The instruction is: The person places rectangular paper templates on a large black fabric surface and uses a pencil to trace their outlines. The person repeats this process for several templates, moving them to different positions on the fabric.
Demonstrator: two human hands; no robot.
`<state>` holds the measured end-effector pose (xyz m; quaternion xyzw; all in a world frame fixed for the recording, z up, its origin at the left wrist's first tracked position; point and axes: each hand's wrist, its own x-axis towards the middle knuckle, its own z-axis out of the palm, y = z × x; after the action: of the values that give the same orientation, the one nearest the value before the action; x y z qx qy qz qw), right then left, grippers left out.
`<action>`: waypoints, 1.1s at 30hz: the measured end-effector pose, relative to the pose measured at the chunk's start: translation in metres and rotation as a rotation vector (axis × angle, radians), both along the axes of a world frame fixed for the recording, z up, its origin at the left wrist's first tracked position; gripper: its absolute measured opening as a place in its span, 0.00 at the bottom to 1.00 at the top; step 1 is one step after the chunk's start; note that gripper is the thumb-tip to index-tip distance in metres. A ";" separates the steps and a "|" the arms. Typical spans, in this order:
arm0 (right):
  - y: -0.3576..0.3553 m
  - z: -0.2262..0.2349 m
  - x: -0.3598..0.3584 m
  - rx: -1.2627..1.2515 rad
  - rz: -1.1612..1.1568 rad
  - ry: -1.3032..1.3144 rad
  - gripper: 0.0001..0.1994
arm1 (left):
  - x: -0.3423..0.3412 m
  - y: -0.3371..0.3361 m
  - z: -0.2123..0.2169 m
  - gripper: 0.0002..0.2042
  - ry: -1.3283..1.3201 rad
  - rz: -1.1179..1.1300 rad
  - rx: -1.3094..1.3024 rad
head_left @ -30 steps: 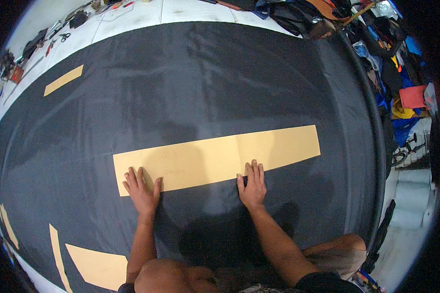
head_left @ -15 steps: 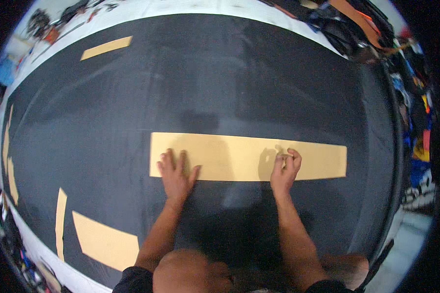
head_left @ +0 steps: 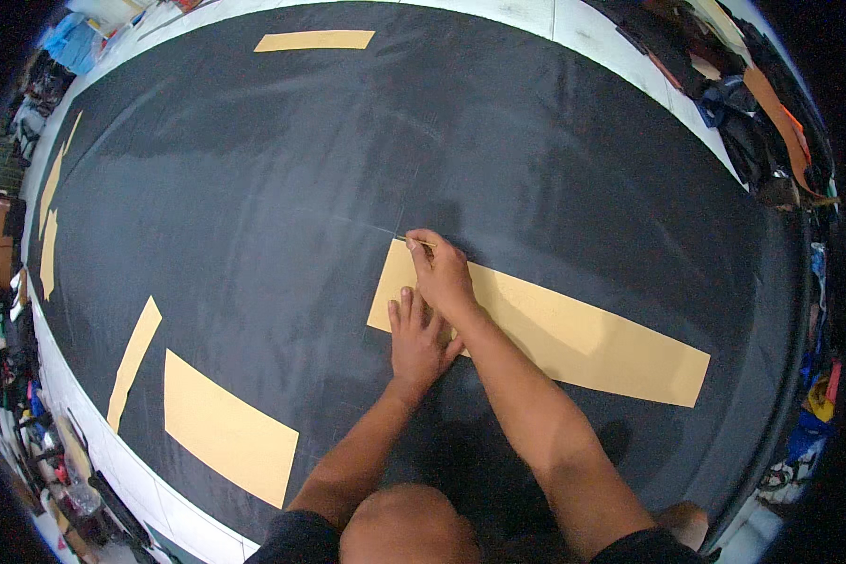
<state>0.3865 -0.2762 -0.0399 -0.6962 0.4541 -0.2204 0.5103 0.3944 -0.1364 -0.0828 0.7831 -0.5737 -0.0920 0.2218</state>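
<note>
Person leans over a big black cloth [head_left: 282, 179] spread flat on the floor. A long tan paper strip [head_left: 573, 334] lies on the cloth, running from the middle down toward the person's right, slightly slanted.

Left hand [head_left: 418, 338] lies flat, palm down, fingers [head_left: 406, 305] spread and straight, pressing on the near left end of the strip. Fingertips are on the paper, the heel of the hand is off it on the black cloth. It grips nothing.

Right hand [head_left: 442, 273] crosses just above the left hand, the two touching or nearly so. Its fingers [head_left: 414, 246] are curled shut, pinching a thin pale stick-like marker [head_left: 425, 243] at the far left corner of the strip. The tip sits right at the strip's top edge where paper meets cloth. A faint thin line runs on the cloth to the left of that corner. What kind of marker it is cannot be told, too small.

So the strip's left end is under both hands; the rest of it stretches away to the right, uncovered.

Other tan paper pieces on the cloth: a wide one [head_left: 230, 428] near the lower left, a narrow one [head_left: 133, 350] just beside it, thin ones [head_left: 49, 221] along the left edge, a short one [head_left: 315, 40] at the far top. All well apart from the hands.

White tiled floor [head_left: 526, 14] shows around the cloth. Heaps of dark fabric and clutter [head_left: 752, 122] at the upper right edge.
</note>
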 end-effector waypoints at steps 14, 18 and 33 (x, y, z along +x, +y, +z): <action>-0.004 -0.003 0.001 -0.177 0.072 0.194 0.14 | 0.002 0.000 0.003 0.33 0.002 0.003 0.058; -0.004 -0.001 -0.042 -0.185 0.006 0.275 0.13 | 0.000 -0.004 0.008 0.34 -0.044 0.029 0.061; -0.003 -0.004 -0.157 -0.230 -0.221 0.267 0.10 | -0.002 -0.006 0.006 0.35 -0.089 0.024 -0.034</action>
<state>0.2299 -0.2788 -0.0435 -0.7190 0.5632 -0.2313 0.3352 0.3929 -0.1429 -0.0772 0.7893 -0.5751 -0.0448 0.2103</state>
